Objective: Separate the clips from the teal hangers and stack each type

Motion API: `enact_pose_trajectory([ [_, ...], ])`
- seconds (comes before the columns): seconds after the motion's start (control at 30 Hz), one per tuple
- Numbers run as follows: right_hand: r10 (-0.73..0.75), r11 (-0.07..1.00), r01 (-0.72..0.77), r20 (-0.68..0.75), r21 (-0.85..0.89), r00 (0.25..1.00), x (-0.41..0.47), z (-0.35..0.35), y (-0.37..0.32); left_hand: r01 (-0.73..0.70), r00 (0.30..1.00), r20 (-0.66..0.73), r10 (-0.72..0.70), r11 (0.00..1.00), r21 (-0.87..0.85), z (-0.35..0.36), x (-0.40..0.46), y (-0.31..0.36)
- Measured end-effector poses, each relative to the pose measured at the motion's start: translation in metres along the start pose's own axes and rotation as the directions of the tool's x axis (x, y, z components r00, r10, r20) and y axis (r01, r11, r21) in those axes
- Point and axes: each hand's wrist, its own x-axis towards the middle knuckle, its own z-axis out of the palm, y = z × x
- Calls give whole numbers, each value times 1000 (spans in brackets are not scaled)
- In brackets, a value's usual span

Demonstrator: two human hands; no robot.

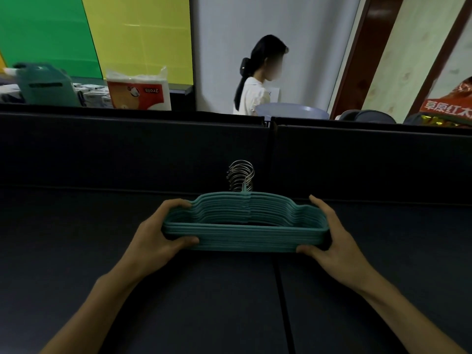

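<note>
Stack of teal hangers [245,223] at mid tabletop [76,251], metal hooks [241,178] bunched at the far side. Left hand [155,232] gripping the stack's left end, thumb on the near bar, fingers curled over the far edge. Right hand [332,238] gripping the right end likewise. Beyond the black divider [127,149], a person [258,80] standing.
</note>
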Motion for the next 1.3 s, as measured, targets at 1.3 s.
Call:
enact_pose_trajectory([
  [1.3, -22, 997, 28, 78, -75, 997, -4, -15, 2, -17, 999, 30, 17, 1000, -14, -14, -9, 1],
])
